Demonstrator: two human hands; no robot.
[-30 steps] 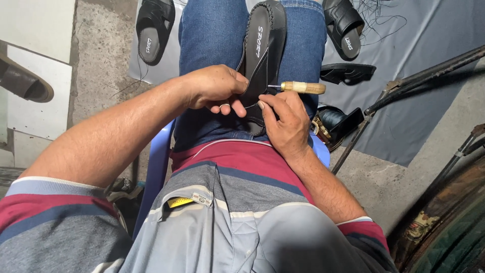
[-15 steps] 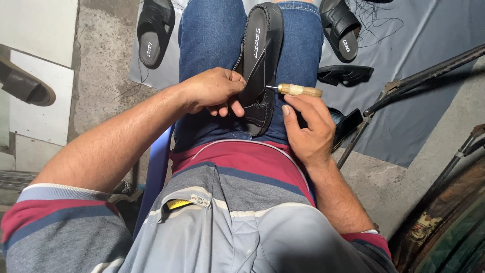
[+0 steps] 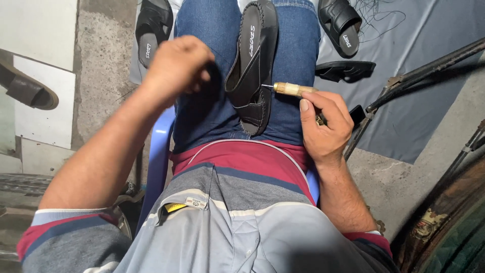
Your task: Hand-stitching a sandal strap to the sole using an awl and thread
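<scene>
A black slip-on sandal lies on edge along my lap, on blue jeans. My right hand grips an awl with a wooden handle, its metal tip touching the sandal's right edge near the sole seam. My left hand is lifted off to the left of the sandal, fingers curled into a fist. No thread shows in it. The hand is a short gap away from the sandal and does not touch it.
More black sandals lie on the ground: one at upper left, one at upper right, one flat on a grey sheet. A brown sandal sits at far left. Dark metal bars cross at right. I sit on a blue plastic chair.
My left hand let go of the sandal and pulled up and to the left. My right hand slid back along the awl handle, lower and to the right.
</scene>
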